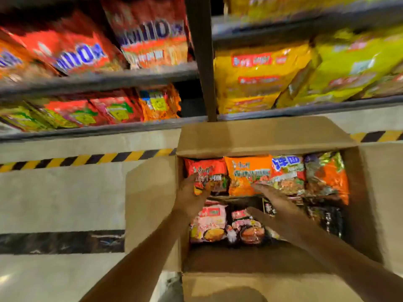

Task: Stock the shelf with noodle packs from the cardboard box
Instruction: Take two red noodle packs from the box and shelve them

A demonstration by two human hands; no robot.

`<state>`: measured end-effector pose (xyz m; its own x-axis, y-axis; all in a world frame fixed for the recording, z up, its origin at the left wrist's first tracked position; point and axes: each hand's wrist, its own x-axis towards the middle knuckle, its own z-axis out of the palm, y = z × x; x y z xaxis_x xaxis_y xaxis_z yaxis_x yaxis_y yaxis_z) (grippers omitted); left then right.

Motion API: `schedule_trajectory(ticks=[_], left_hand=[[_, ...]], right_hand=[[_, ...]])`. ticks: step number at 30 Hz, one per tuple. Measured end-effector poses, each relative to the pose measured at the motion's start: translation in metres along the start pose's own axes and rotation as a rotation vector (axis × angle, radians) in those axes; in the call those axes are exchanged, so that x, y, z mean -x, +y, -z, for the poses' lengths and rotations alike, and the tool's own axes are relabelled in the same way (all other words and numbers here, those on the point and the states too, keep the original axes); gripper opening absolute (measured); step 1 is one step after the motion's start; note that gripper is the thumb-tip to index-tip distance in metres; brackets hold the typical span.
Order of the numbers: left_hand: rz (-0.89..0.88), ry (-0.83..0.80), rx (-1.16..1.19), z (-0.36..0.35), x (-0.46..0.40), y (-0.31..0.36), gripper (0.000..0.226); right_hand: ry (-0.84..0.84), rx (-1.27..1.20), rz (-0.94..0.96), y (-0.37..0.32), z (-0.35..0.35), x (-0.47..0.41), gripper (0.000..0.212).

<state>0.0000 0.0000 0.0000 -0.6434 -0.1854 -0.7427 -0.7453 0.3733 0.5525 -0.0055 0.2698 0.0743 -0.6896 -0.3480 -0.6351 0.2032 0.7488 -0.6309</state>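
Cardboard first: the box (257, 138) sits open on the floor right below the person, flaps splayed out on all four sides, with noodle packs packed inside in two rows. Both hands are down in it. The left hand (192, 192) has its fingers curled over the lower edge of the red pack (206, 173) at the far left; the right hand (270, 196) lies spread and flat, fingertips against the orange pack (246, 171) beside it, gripping nothing I can make out.

To my eye the pick is just starting. Best lift the red pack straight up before swinging it, so it clears its neighbour and the left wall.

Room is tight sideways: the left flap (150, 205) stands close by that forearm, and the far flap leans toward the shelf (98, 80). Beyond, an upright post (202, 62) splits the bays. Red bags (82, 51) crowd the left, yellow bags (257, 77) the right; a dark gap shows just left of the post.
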Motion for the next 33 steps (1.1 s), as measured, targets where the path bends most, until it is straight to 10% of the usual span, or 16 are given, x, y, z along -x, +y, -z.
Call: schedule_trajectory(ticks=[17,33], left_hand=[[0.163,0.371,-0.101,-0.057,-0.062,-0.013,0.084],[-0.082,0.111,0.235,0.029,0.031,0.026,0.049]], right_hand=[[0.090,-0.197,-0.012,0.051,-0.050,-0.029,0.066],[0.095,-0.388,-0.155,0.001,-0.047,-0.029,0.070]])
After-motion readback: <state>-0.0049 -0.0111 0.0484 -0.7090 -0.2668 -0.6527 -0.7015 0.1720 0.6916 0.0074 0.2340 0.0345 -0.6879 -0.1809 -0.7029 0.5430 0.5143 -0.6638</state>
